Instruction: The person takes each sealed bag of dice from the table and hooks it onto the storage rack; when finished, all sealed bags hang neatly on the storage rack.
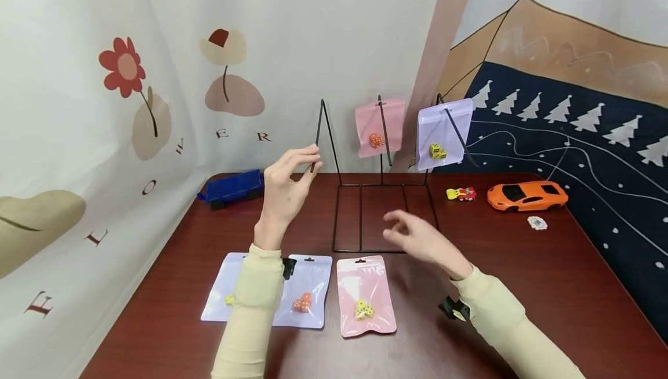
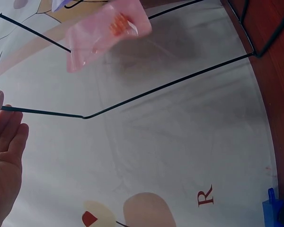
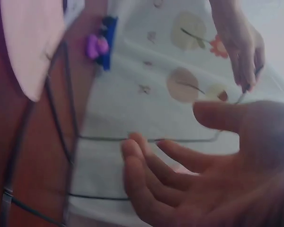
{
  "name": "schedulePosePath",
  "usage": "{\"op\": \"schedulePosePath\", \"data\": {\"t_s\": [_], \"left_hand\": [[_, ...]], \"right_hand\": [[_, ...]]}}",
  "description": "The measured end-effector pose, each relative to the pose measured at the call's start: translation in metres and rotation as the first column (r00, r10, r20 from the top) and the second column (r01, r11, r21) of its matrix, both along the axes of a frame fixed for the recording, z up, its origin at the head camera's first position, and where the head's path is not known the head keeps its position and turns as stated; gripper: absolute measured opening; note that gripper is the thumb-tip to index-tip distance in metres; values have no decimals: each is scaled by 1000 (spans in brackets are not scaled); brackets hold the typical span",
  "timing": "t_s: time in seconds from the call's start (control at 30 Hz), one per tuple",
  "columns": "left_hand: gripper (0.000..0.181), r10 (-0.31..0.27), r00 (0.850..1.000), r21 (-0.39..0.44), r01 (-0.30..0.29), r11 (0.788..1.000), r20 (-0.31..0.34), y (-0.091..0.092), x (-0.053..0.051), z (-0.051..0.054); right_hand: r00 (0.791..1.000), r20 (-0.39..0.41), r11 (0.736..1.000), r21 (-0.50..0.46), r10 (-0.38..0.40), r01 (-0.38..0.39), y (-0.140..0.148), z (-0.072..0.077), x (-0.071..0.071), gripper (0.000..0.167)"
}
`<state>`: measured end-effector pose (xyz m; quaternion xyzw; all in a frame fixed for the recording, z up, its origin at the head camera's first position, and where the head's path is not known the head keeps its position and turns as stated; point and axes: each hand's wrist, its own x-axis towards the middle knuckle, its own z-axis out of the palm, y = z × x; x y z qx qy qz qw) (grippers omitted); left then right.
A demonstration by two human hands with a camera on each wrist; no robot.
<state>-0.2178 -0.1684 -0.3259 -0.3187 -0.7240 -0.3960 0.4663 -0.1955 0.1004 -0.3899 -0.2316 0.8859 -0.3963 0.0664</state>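
A black wire rack [image 1: 360, 217] with hooks stands on the table. My left hand [image 1: 288, 185] pinches the end of its left hook [image 2: 42, 112] between thumb and fingers. From the middle hook hangs a pink zip bag [image 1: 394, 113] of orange dice, and from the right one a lilac bag [image 1: 454, 118] of yellow dice. My right hand [image 1: 417, 237], blurred, hovers before the rack's base with loosely bent fingers, holding nothing. Nearer me lie a pink bag [image 1: 365, 280] of yellow dice, a lilac bag [image 1: 313, 274] of orange dice and another lilac bag [image 1: 216, 303], partly behind my left forearm.
A blue toy truck or wagon [image 1: 232, 188] stands at the back left. To the rack's right are a small red and yellow toy car [image 1: 461, 194], an orange toy car [image 1: 527, 196] and a white round chip [image 1: 537, 223]. Printed curtains [image 1: 313, 31] border the table.
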Motion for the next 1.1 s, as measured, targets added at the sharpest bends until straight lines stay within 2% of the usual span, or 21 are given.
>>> {"op": "schedulePosePath", "data": {"t_s": [0.07,0.2,0.3,0.43,0.67,0.8,0.93,1.1], "left_hand": [[16,0,1000,9,0,1000,-2,0,-1,0],[15,2,1000,18,-2,1000,2,-1,-2,0],[15,2,1000,17,-2,1000,8,-1,-2,0],[17,2,1000,25,-3,1000,12,-1,-3,-1],[17,0,1000,22,0,1000,4,1,-3,0],[17,6,1000,17,-6,1000,4,2,-3,2],[18,7,1000,17,-7,1000,14,3,-2,0],[17,4,1000,24,-5,1000,17,3,-3,-1]], "right_hand": [[997,58,996,64,58,-61,0,-9,9,32],[984,112,975,157,141,-158,-3,-24,25,30],[975,140,957,209,175,-202,-5,-33,37,27],[966,167,945,231,196,-231,-5,-42,50,26],[961,171,957,157,218,-245,-3,-53,57,28],[959,159,957,134,236,-258,-4,-58,58,22],[957,148,958,111,248,-265,-4,-63,61,17],[961,145,969,34,236,-244,-2,-65,58,18]]}}
